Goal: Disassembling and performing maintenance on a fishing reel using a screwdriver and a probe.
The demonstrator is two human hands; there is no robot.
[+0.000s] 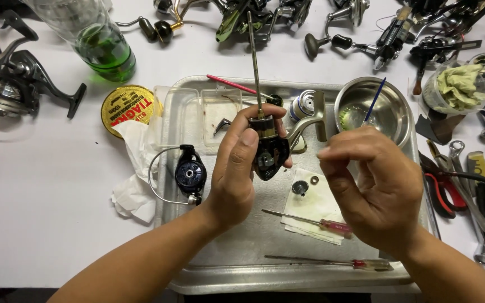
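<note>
Gripping a black fishing-reel body (268, 147) at frame centre above the metal tray (287, 275), the left hand (237, 168) has its fingers closed around it (shaft upright). The right hand (371, 185) pinches a thin blue brush (375, 101); the body looks rigid, greasy, best held by its sides.

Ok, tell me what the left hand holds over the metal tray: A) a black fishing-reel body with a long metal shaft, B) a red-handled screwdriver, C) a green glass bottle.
A: the left hand grips the black fishing-reel body, its shaft pointing up, above the metal tray.
</note>
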